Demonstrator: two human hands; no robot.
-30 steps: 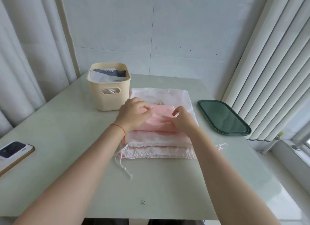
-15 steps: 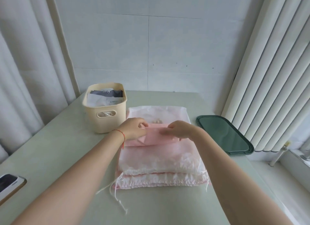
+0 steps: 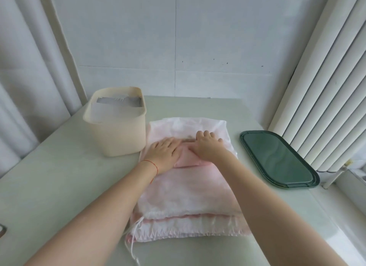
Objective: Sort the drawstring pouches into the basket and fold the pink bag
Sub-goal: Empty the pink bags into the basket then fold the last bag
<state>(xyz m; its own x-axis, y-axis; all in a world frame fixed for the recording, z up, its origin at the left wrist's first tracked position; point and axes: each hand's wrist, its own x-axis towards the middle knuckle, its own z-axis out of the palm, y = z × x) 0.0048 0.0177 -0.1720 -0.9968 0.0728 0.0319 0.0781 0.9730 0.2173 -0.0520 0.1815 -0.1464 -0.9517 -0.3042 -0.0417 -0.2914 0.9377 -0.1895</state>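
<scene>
A stack of pale pink and white drawstring pouches (image 3: 186,198) lies flat on the table in front of me. On top of the stack sits a small folded pink bag (image 3: 188,158). My left hand (image 3: 165,153) lies flat on its left part with the fingers straight. My right hand (image 3: 208,146) presses down on its right part with the fingers spread. The cream basket (image 3: 118,138) stands just left of the stack and holds white and grey pouches (image 3: 116,107). White drawstrings (image 3: 134,238) trail off the stack's near left corner.
A dark green tray (image 3: 277,158) lies at the table's right side next to vertical blinds (image 3: 326,87). A corner of a phone (image 3: 2,230) shows at the left edge. Curtains hang at the left and a tiled wall stands behind.
The view has moved closer and tilted. Both hands went from pinching the pink bag's edge to lying flat on it, pressing it down on the stack.
</scene>
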